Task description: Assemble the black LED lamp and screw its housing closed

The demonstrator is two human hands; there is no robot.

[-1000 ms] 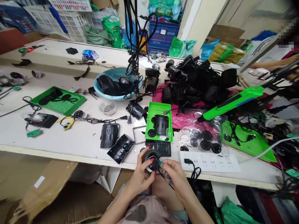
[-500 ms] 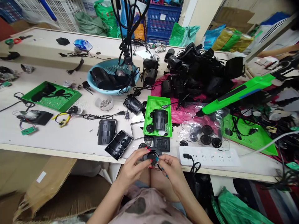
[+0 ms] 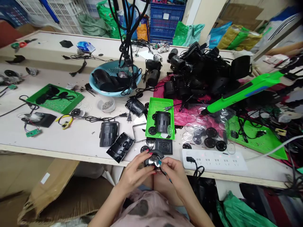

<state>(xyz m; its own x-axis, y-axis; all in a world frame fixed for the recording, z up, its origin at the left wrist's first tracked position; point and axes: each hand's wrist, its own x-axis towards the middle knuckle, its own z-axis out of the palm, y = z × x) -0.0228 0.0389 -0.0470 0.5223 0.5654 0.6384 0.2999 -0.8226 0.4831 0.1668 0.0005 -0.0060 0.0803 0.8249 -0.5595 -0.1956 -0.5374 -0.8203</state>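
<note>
Small round black part (image 3: 153, 159) with shiny centre, gripped between left hand (image 3: 134, 172) and right hand (image 3: 174, 175) just off the bench's (image 3: 78, 142) near edge. Risk, as judged: fingertip slip, dropping it floorward beside cardboard (image 3: 54, 192).

**Hidden and cut off**

The round black part (image 3: 153, 159) is half covered by fingers of the left hand (image 3: 134, 175) and right hand (image 3: 174, 173); its underside is unseen. The black pile (image 3: 203, 75) blurs into one mass. The worktop (image 3: 71, 142) runs off both sides.
</note>
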